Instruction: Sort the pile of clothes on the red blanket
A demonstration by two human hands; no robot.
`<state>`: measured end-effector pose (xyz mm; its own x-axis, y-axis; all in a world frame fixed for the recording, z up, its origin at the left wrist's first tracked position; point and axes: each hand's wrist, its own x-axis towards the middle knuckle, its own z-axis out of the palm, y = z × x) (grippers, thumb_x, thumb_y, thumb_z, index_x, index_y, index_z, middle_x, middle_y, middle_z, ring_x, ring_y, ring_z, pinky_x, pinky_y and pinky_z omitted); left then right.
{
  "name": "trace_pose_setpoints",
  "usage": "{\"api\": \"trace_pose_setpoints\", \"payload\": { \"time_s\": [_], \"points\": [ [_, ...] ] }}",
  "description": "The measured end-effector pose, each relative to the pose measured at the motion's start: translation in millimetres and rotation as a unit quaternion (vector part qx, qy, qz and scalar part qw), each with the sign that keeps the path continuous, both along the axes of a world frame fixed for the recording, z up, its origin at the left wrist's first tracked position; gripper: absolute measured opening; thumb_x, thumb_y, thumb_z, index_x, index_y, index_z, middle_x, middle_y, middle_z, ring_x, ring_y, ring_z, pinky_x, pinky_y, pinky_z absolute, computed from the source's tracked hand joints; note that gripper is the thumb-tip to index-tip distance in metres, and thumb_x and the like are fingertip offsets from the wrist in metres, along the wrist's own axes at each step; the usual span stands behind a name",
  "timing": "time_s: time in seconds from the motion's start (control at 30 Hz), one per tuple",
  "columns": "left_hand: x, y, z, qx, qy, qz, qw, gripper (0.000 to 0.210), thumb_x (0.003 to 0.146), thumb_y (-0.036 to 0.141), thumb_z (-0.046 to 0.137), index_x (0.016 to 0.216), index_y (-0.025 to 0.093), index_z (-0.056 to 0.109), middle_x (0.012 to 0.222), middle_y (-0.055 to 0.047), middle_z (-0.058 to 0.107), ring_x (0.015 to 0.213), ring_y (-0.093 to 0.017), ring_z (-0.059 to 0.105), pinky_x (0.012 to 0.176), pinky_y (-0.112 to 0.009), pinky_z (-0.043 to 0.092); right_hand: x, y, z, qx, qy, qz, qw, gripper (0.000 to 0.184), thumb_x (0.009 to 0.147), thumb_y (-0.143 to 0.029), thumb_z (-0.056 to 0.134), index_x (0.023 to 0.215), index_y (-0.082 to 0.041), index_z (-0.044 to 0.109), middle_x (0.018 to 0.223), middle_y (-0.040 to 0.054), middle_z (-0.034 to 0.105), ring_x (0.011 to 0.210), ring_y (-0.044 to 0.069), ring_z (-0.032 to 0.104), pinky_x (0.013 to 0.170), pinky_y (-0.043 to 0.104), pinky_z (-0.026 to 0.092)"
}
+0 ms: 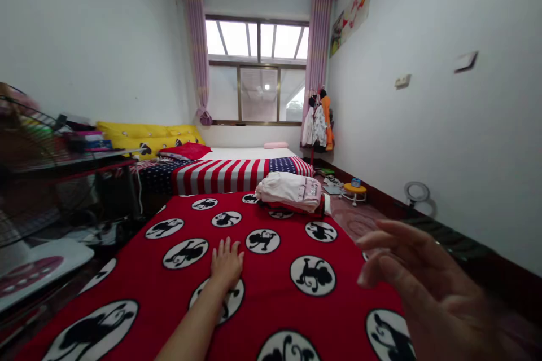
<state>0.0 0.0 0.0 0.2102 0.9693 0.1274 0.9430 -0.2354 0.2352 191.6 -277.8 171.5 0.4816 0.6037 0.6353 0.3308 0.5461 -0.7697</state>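
Red blanket [271, 287], blurred right hand [423, 276] cropped

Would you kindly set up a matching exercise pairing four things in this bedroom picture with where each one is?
Things:
1. left hand
2. right hand
3. folded clothes
4. yellow pillows

Places:
A. stacked at the far end of the red monkey blanket
B. lying flat, palm down, on the red monkey blanket
C. against the left wall beyond the striped flag blanket
D. raised in the air, fingers spread, near the camera

Pairs: 1-B, 2-D, 3-A, 4-C
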Motion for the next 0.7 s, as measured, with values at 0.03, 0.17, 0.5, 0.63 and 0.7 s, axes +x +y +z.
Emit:
{"api": "trace_pose_setpoints", "payload": {
  "time_s": [0.03, 0.17, 0.5, 0.63, 0.7],
  "points": [
    [1, 0, 4.9, -0.020, -0.013, -0.001, 1.000, 0.046, 0.089, 0.027, 0.047, 0.133, 0.013, 0.051, 0.150, -0.019, 0.033, 0.139, -0.036, 0.026, 0.109, -0.055, 0.022, 3, -2, -9.9, -0.026, -0.029, 0.016, 0.999, 0.027, 0.084, -0.031, 0.062, 0.111, -0.028, 0.057, 0.092, 0.0029, 0.069, 0.059, 0.014, 0.063, 0.054, 0.025, 0.056],
    [16, 4, 27.9, -0.065, -0.083, 0.002, 0.994, 0.032, 0.070, 0.019, 0.066, 0.101, 0.011, 0.070, 0.119, -0.026, 0.062, 0.116, -0.045, 0.054, 0.091, -0.059, 0.042, 9, 11, -40.0, -0.169, -0.232, 0.140, 0.948, 0.019, 0.084, -0.024, 0.059, 0.102, -0.025, 0.063, 0.096, 0.0038, 0.068, 0.077, 0.016, 0.066, 0.068, 0.024, 0.055],
    [79, 27, -1.3, 0.086, -0.420, -0.053, 0.902, 0.031, 0.086, 0.022, 0.046, 0.111, 0.013, 0.062, 0.114, -0.013, 0.064, 0.108, -0.020, 0.060, 0.095, -0.032, 0.047, 83, 180, -71.8, -0.327, -0.529, 0.208, 0.755, 0.030, 0.067, -0.007, 0.060, 0.094, -0.019, 0.068, 0.112, 0.0082, 0.062, 0.100, 0.019, 0.060, 0.088, 0.029, 0.046],
    [70, 39, -23.8, 0.087, -0.518, -0.030, 0.850, 0.028, 0.086, 0.025, 0.044, 0.103, 0.014, 0.063, 0.107, -0.013, 0.063, 0.099, -0.022, 0.062, 0.087, -0.036, 0.051, 122, 297, -56.7, -0.315, -0.568, 0.055, 0.758, 0.030, 0.072, -0.011, 0.061, 0.100, -0.018, 0.067, 0.109, 0.0080, 0.063, 0.098, 0.019, 0.061, 0.087, 0.026, 0.044],
    [71, 41, -24.3, 0.083, -0.521, -0.021, 0.849, 0.027, 0.086, 0.026, 0.044, 0.103, 0.016, 0.063, 0.107, -0.012, 0.063, 0.098, -0.022, 0.062, 0.087, -0.036, 0.051, 135, 346, -51.0, -0.327, -0.548, -0.047, 0.768, 0.037, 0.076, -0.013, 0.060, 0.112, -0.016, 0.062, 0.115, 0.0100, 0.062, 0.099, 0.019, 0.061, 0.087, 0.026, 0.043]
  ]
}}
